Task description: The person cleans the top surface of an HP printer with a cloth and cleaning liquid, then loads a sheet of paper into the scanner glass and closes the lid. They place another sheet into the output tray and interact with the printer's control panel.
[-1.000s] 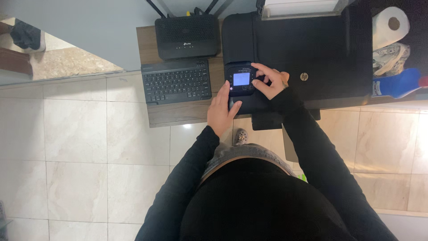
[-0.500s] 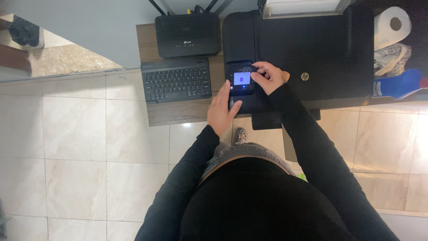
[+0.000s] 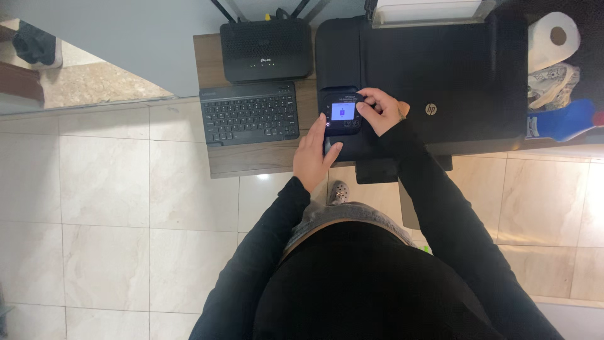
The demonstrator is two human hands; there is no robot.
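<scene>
On the black printer [image 3: 440, 75], a small lit blue-white screen [image 3: 343, 111] under the right hand [image 3: 382, 111], fingertips apparently pressing, gripping nothing.

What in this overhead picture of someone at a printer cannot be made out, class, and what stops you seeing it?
- Printer control panel, head view: symbols on its lit screen too small to read.
- Right hand: its fingertips cover the panel's right edge, so any button pressed is hidden.
- Left hand: hides the printer's front corner.
- Router: antennas cut off by the top edge.
</scene>
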